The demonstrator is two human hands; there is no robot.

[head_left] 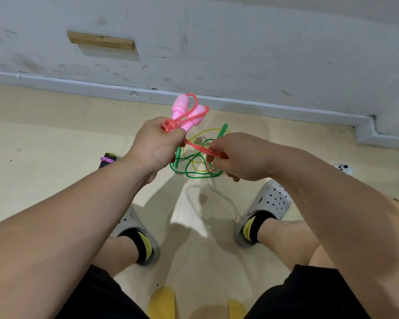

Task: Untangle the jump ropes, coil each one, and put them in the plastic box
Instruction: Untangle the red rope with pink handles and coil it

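1. At the near edge, between knees in black shorts, part of a yellow seat (pixel 164 302) shows
2. Just beyond it, two grey clogs (pixel 271 202) stand well apart on the pale floor (pixel 55 139), worn over black-and-yellow socks
3. Above the floor, both bare forearms reach away from the body, and the hands come close together near the middle of the scene
4. The left hand (pixel 153 147) has its grip curled round a knotted bunch of the pink jump rope (pixel 171 127); two pink handles (pixel 182 107) stick out of the fist toward the far wall, side by side, with loops of cord beside them
5. The right hand (pixel 240 157) has its grip pinching several strands of the same pink cord, which stretch straight from the left fist to the right fingers
6. On the floor under and just beyond the hands, a green jump rope (pixel 195 174) lies in loose tangled loops, mixed with a yellow cord (pixel 202 132); one green handle (pixel 223 130) lies at the far right of the tangle, a second at its left, partly behind the left hand
7. Left of the left wrist, a small black thing wound with purple cord (pixel 108 159) lies on the floor; well to the right is a white controller (pixel 343 168)
8. Farthest off, a white skirting (pixel 263 109) runs along the foot of a scuffed white wall (pixel 217 42), with a wooden block (pixel 101 41) on it at the upper left
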